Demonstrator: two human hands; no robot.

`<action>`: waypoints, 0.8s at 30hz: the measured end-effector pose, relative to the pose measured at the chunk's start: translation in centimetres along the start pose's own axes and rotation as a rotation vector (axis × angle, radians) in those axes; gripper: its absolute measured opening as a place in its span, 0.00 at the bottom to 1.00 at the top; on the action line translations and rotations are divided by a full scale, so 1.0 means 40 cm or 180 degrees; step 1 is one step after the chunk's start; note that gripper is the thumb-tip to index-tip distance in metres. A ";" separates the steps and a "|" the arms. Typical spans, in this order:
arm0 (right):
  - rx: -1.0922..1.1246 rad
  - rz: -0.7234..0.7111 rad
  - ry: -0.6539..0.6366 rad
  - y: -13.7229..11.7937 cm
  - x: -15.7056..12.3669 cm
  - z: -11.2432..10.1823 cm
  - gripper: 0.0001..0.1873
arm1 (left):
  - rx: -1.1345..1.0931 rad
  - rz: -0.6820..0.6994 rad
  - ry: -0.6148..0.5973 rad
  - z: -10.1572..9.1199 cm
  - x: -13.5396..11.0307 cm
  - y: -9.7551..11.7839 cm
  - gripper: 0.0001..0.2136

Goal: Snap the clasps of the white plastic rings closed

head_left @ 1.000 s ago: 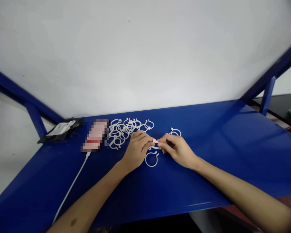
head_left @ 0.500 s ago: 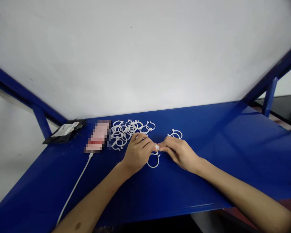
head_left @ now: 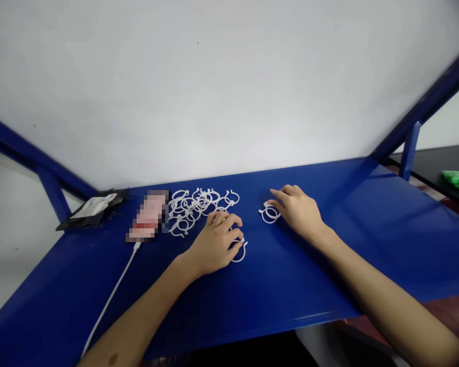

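Note:
My left hand (head_left: 216, 242) is above the blue table (head_left: 275, 290), its fingers bent and spread apart. Its fingertips partly cover a white open ring (head_left: 244, 255) with knobbed ends; whether they touch it I cannot tell. Farther right, my right hand (head_left: 300, 211) is open, thumb and index finger apart. Beside its thumb lie white open rings (head_left: 268, 221) that overlap each other, their right edge close to or under the thumb. Behind my left hand spreads a tangled pile of similar white rings (head_left: 193, 204).
A phone-like slab (head_left: 149, 214), blurred out, lies left of the pile with a white cable (head_left: 112, 295) running toward me. Farther left is a black package (head_left: 94, 209) with a white label. A white wall (head_left: 229, 102) rises behind the table, and blue frame bars (head_left: 409, 150) flank it.
My hands were together, pinching a small white piece between them. They have parted: the right moved right and away from me to the overlapping rings, and the left's fingers have opened over the single ring.

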State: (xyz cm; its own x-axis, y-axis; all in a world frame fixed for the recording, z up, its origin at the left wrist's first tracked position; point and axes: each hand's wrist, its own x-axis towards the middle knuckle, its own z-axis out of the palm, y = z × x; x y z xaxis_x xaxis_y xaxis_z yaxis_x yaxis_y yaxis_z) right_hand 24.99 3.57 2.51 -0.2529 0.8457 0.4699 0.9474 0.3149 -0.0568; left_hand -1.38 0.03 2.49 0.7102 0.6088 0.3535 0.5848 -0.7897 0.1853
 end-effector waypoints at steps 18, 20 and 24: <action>0.3479 0.0523 -0.0900 -0.152 -0.046 -0.021 0.10 | -0.1206 -0.1227 0.1510 0.017 0.027 0.021 0.04; 0.3529 0.0495 -0.0861 -0.149 -0.045 -0.021 0.10 | -0.1510 -0.1479 0.1393 0.020 0.027 0.018 0.01; 0.3362 0.0341 -0.0703 -0.148 -0.045 -0.028 0.09 | -0.1943 -0.1500 0.1243 0.025 0.026 0.011 0.02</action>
State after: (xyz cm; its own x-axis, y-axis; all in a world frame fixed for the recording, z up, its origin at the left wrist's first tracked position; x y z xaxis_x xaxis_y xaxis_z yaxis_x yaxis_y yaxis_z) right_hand 20.07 -0.30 3.00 -0.3086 0.9166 0.2543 0.3459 0.3572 -0.8676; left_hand 0.01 0.37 2.00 0.1956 0.9019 0.3850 0.3920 -0.4318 0.8124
